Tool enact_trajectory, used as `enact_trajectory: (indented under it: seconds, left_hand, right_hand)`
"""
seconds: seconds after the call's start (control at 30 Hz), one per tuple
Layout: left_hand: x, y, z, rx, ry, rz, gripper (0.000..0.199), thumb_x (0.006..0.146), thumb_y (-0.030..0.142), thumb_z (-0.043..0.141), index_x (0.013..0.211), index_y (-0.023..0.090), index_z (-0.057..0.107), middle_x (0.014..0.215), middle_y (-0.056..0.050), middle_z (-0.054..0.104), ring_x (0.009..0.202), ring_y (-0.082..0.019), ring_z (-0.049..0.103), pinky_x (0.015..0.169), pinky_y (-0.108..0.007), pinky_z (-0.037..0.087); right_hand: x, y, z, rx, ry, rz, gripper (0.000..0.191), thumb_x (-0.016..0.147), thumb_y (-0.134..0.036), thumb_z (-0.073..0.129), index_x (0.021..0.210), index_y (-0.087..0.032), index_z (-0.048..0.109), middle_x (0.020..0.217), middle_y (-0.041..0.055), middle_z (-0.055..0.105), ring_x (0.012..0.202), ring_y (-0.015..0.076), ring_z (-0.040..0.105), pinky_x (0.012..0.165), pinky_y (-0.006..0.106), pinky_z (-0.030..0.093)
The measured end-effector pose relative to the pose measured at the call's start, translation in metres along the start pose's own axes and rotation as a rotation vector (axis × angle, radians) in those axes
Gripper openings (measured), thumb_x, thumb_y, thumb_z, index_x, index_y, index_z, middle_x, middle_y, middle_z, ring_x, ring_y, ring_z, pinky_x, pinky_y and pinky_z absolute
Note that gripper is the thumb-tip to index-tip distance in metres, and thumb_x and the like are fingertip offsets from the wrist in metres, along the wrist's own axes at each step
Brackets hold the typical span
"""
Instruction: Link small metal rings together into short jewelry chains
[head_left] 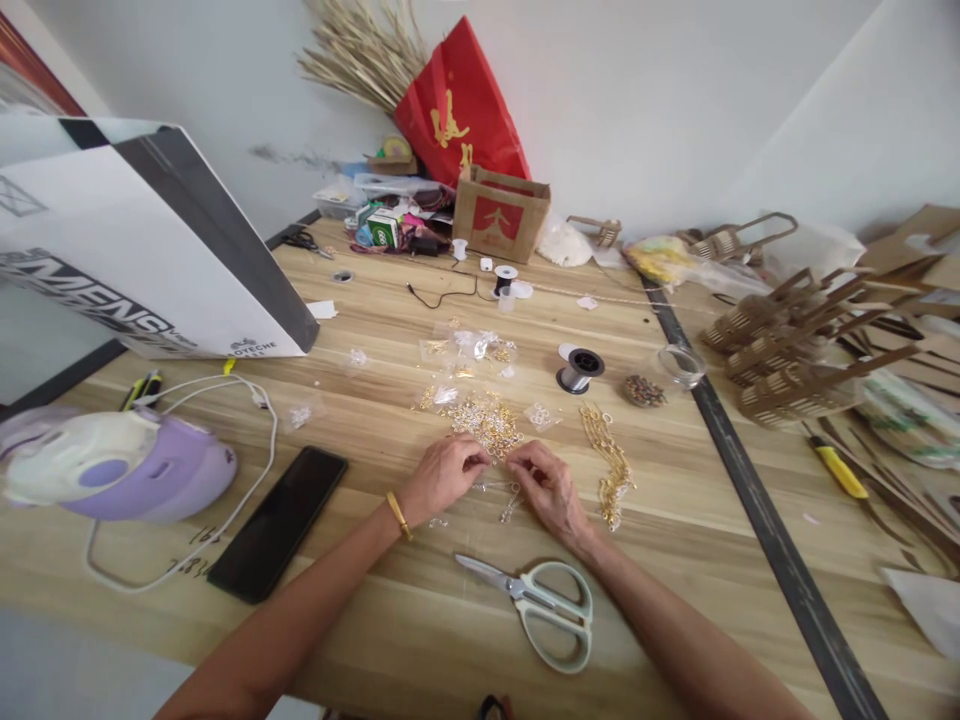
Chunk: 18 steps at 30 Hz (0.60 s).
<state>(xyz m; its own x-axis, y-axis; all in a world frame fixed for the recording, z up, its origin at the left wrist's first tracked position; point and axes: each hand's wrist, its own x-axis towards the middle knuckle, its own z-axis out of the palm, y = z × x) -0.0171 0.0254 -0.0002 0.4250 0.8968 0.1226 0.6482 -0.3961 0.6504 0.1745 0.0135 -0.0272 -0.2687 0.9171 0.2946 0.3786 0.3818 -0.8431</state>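
My left hand (444, 474), with a gold bangle (399, 514) at its wrist, is closed in a pinch at the near edge of a pile of small gold and silver jewellery pieces (487, 420). Opposite it, my right hand (551, 490) pinches too, its fingertips close to the left ones. Whatever sits between the fingers is too small to name. Just below the fingertips lies a thin silver chain (510, 505). Gold chains (611, 465) lie to the right of my right hand. Scissors (536, 605) with pale handles rest between my forearms.
A black phone (279, 525), a white cable (274, 425) and a purple-white device (142, 465) are at left, near a large white box (150, 240). Beyond the pile are small plastic bags (476, 345) and a wire spool (580, 370). Woven baskets (787, 370) and a yellow cutter (838, 465) lie right.
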Motion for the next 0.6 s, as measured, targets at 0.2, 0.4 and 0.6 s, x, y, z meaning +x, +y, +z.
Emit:
enact_trajectory:
  seconds: [0.2, 0.4, 0.6]
  left_hand:
    - [-0.001, -0.001, 0.009, 0.196, -0.018, 0.054, 0.013, 0.086, 0.018, 0.054, 0.081, 0.016, 0.065, 0.083, -0.004, 0.061, 0.083, -0.018, 0.056, 0.077, -0.029, 0.043]
    - [-0.001, -0.003, 0.012, 0.247, -0.036, 0.075, 0.016, 0.089, 0.019, 0.049, 0.082, 0.016, 0.063, 0.085, -0.004, 0.058, 0.084, -0.018, 0.055, 0.079, -0.029, 0.042]
    - [0.000, -0.003, 0.013, 0.241, -0.039, 0.074, 0.017, 0.089, 0.020, 0.049, 0.081, 0.016, 0.064, 0.084, -0.004, 0.058, 0.084, -0.018, 0.054, 0.078, -0.030, 0.042]
  right_hand:
    - [0.000, 0.007, 0.001, -0.012, 0.027, 0.008, 0.010, 0.088, -0.025, 0.054, 0.087, -0.018, 0.062, 0.079, 0.0032, 0.062, 0.064, 0.0135, 0.054, 0.055, 0.024, 0.042]
    - [0.001, 0.005, 0.000, -0.020, 0.001, -0.051, 0.012, 0.089, -0.023, 0.050, 0.085, -0.019, 0.061, 0.080, 0.0050, 0.061, 0.071, 0.0162, 0.055, 0.060, 0.027, 0.043]
    - [0.001, 0.005, 0.000, -0.039, -0.010, -0.072, 0.012, 0.089, -0.022, 0.049, 0.085, -0.019, 0.060, 0.081, 0.0060, 0.059, 0.071, 0.0164, 0.054, 0.062, 0.028, 0.043]
